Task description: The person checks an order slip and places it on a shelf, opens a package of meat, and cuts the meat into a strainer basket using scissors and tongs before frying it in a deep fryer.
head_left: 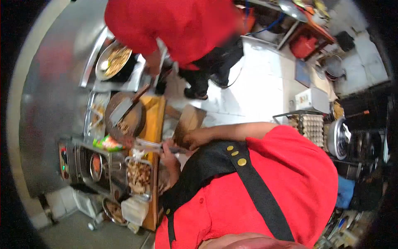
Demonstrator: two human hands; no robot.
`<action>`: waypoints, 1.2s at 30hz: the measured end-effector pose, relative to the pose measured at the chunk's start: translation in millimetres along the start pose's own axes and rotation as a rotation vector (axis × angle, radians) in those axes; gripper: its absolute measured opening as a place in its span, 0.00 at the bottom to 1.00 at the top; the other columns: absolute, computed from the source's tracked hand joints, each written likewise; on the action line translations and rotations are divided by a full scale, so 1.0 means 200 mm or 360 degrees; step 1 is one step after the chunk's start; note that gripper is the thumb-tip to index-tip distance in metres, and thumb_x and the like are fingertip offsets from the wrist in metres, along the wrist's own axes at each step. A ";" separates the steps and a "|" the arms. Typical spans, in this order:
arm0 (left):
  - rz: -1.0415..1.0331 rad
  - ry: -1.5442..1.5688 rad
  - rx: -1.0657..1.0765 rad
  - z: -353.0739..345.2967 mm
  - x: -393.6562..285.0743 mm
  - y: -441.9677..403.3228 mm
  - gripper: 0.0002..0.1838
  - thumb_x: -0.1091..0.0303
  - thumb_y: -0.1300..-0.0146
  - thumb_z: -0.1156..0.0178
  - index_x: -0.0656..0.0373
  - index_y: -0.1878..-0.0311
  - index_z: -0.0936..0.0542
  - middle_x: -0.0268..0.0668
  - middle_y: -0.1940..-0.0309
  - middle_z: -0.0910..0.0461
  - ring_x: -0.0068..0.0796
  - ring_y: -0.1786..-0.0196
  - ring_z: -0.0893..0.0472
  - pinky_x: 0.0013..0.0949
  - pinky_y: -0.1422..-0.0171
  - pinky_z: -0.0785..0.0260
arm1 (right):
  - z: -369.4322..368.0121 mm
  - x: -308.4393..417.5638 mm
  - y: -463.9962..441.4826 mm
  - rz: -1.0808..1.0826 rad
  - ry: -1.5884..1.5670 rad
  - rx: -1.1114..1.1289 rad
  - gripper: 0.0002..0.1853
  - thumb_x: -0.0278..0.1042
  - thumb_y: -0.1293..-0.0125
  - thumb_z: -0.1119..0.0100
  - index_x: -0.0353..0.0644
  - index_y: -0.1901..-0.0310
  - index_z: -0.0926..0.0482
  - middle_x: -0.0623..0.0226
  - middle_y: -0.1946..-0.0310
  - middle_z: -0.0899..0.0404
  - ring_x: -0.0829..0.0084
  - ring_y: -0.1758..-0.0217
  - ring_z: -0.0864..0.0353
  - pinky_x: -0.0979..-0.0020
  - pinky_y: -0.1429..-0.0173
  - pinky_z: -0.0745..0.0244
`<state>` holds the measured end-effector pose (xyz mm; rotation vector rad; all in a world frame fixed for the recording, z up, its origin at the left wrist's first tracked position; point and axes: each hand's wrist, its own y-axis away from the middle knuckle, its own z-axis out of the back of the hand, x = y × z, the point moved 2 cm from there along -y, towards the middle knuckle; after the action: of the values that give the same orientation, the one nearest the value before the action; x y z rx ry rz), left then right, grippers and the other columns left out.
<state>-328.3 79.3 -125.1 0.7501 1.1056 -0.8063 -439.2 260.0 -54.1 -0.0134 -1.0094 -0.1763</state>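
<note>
My left hand (168,152) is closed at the edge of the wooden counter (154,117), around a long silvery utensil (148,143) whose kind is blurred. Close to my apron, the fingers of my right hand (196,138) curl near the utensil's other end; what they hold is hidden. Beyond the utensil's far end lies a green and orange plastic packet (108,143). On the round chopping board (139,118) rest a cleaver (121,113) and some chopped food. A metal tray of brown chopped pieces (139,176) stands beside my left hand.
A co-worker in a red shirt (174,25) stands by a pan of food (114,62). Left of me are a steel cooker (96,166) and a translucent plastic tub (135,210). Stacked egg trays (313,128) and a rice cooker (336,139) stand to the right.
</note>
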 end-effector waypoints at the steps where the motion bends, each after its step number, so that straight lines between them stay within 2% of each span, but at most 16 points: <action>1: 0.0031 -0.0136 -0.0089 -0.02 0.01 0.03 0.20 0.61 0.33 0.50 0.69 0.47 0.31 0.43 0.62 0.25 0.35 0.63 0.24 0.35 0.58 0.32 | -0.09 -0.15 0.12 -0.0272 -0.0055 -0.0019 0.25 0.51 0.43 0.42 0.37 0.52 0.26 0.46 0.62 0.24 0.51 0.56 0.24 0.55 0.51 0.31; 3: 0.0239 0.0020 -0.0186 -0.07 -0.11 0.15 0.21 0.61 0.33 0.50 0.70 0.46 0.32 0.42 0.66 0.25 0.35 0.68 0.25 0.34 0.63 0.32 | -0.16 -0.29 0.46 -0.0938 -0.0128 -0.0097 0.30 0.59 0.40 0.49 0.35 0.52 0.26 0.44 0.58 0.24 0.49 0.53 0.24 0.55 0.48 0.32; 4: 0.0209 -0.0019 -0.0148 -0.07 0.09 0.17 0.21 0.62 0.34 0.51 0.72 0.46 0.34 0.41 0.69 0.26 0.35 0.69 0.27 0.34 0.65 0.33 | -0.29 -0.53 0.64 -0.1148 -0.0091 -0.0073 0.32 0.61 0.41 0.50 0.35 0.52 0.25 0.44 0.54 0.24 0.51 0.49 0.25 0.57 0.47 0.32; 5: 0.0174 -0.0058 -0.0115 -0.08 0.19 0.17 0.21 0.64 0.34 0.51 0.73 0.46 0.35 0.40 0.72 0.27 0.34 0.71 0.29 0.33 0.67 0.35 | -0.25 -0.42 0.83 -0.1670 0.0024 -0.0111 0.31 0.62 0.42 0.49 0.40 0.52 0.23 0.51 0.52 0.23 0.58 0.49 0.23 0.59 0.49 0.30; 8: 0.0175 -0.0215 0.0290 -0.27 0.05 0.27 0.22 0.64 0.35 0.50 0.73 0.46 0.36 0.41 0.72 0.27 0.35 0.73 0.30 0.34 0.68 0.35 | -0.47 -0.62 1.25 -0.2092 -0.0125 0.0025 0.30 0.61 0.42 0.48 0.41 0.52 0.24 0.55 0.52 0.23 0.61 0.49 0.24 0.60 0.48 0.31; 15: 0.0282 -0.0883 0.1239 -0.74 0.18 0.08 0.22 0.62 0.38 0.47 0.73 0.50 0.32 0.41 0.73 0.26 0.36 0.73 0.28 0.35 0.68 0.34 | -0.75 -0.97 1.58 -0.1907 -0.1428 0.0052 0.27 0.58 0.42 0.47 0.45 0.50 0.24 0.64 0.52 0.22 0.69 0.49 0.25 0.62 0.47 0.33; 16: 0.0288 -0.0988 0.1340 -0.82 0.20 0.04 0.22 0.61 0.38 0.47 0.72 0.50 0.31 0.41 0.73 0.26 0.36 0.73 0.28 0.35 0.68 0.34 | -0.76 -1.09 1.64 -0.2137 -0.1266 0.0317 0.26 0.56 0.40 0.49 0.46 0.47 0.26 0.70 0.49 0.24 0.74 0.45 0.28 0.64 0.41 0.37; 18: 0.0313 -0.1161 0.1480 -0.99 0.23 -0.02 0.22 0.61 0.39 0.46 0.72 0.52 0.30 0.41 0.73 0.25 0.37 0.74 0.28 0.35 0.68 0.34 | -0.74 -1.21 1.76 -0.2035 -0.0930 0.0510 0.21 0.50 0.45 0.43 0.43 0.56 0.21 0.63 0.55 0.20 0.69 0.52 0.23 0.63 0.48 0.31; 20: 0.0336 -0.1309 0.1604 -1.17 0.26 -0.08 0.22 0.60 0.40 0.45 0.72 0.53 0.29 0.41 0.74 0.25 0.37 0.74 0.27 0.36 0.68 0.33 | -0.59 -1.14 1.90 -0.1377 0.0179 -0.0328 0.18 0.45 0.55 0.39 0.40 0.67 0.18 0.53 0.65 0.19 0.59 0.61 0.20 0.60 0.57 0.27; 21: 0.0343 -0.1361 0.1642 -1.27 0.26 -0.10 0.22 0.60 0.40 0.45 0.72 0.53 0.28 0.41 0.74 0.25 0.37 0.74 0.27 0.36 0.68 0.33 | -0.53 -1.13 1.97 -0.1552 0.0053 -0.0605 0.16 0.42 0.62 0.40 0.37 0.76 0.19 0.48 0.73 0.21 0.50 0.67 0.21 0.58 0.63 0.26; 22: 0.0351 -0.1408 0.1681 -1.35 0.26 -0.12 0.22 0.60 0.41 0.44 0.72 0.54 0.28 0.41 0.74 0.25 0.37 0.74 0.27 0.36 0.68 0.33 | -0.43 -1.06 2.07 -0.1652 -0.0151 -0.0507 0.25 0.50 0.57 0.40 0.33 0.65 0.20 0.45 0.66 0.21 0.50 0.60 0.22 0.58 0.57 0.28; 30: -0.0052 -0.1540 0.1960 -2.15 0.06 -0.22 0.22 0.58 0.44 0.41 0.71 0.58 0.24 0.41 0.75 0.24 0.38 0.75 0.25 0.37 0.69 0.32 | -0.27 -1.06 2.70 -0.2070 -0.0459 -0.1370 0.34 0.56 0.64 0.34 0.35 0.59 0.23 0.48 0.62 0.21 0.50 0.57 0.22 0.60 0.54 0.28; 32: 0.0203 -0.1195 0.1755 -2.27 -0.05 -0.24 0.20 0.55 0.44 0.39 0.68 0.68 0.20 0.39 0.78 0.23 0.36 0.77 0.24 0.39 0.71 0.33 | -0.20 -1.03 2.81 -0.2270 -0.0416 -0.1250 0.28 0.51 0.59 0.35 0.37 0.60 0.23 0.48 0.63 0.21 0.51 0.56 0.21 0.59 0.53 0.28; 33: 0.0277 -0.1233 0.1667 -2.31 -0.01 -0.28 0.20 0.54 0.43 0.40 0.67 0.69 0.20 0.39 0.79 0.23 0.35 0.78 0.25 0.40 0.72 0.33 | -0.18 -1.06 2.85 -0.2318 -0.0355 -0.1123 0.25 0.40 0.58 0.36 0.33 0.59 0.23 0.44 0.58 0.22 0.52 0.52 0.22 0.59 0.49 0.26; 35: 0.0243 -0.1236 0.1714 -2.31 0.05 -0.38 0.21 0.53 0.42 0.40 0.68 0.67 0.21 0.39 0.80 0.23 0.33 0.79 0.25 0.39 0.73 0.34 | -0.24 -1.17 2.98 -0.2499 -0.0319 -0.1017 0.20 0.36 0.52 0.42 0.34 0.56 0.22 0.46 0.55 0.23 0.52 0.51 0.23 0.59 0.46 0.27; 36: 0.0479 -0.1313 0.1611 -2.32 0.04 -0.39 0.22 0.53 0.42 0.40 0.68 0.64 0.21 0.39 0.79 0.23 0.33 0.78 0.25 0.39 0.73 0.34 | -0.15 -1.09 3.00 -0.2545 -0.0359 -0.0742 0.18 0.34 0.50 0.46 0.34 0.59 0.21 0.49 0.56 0.22 0.54 0.51 0.22 0.61 0.45 0.28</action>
<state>-607.6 429.8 -268.5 1.2066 -0.2253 -1.2520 -435.1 879.6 -212.6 0.3658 -0.9702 -1.8930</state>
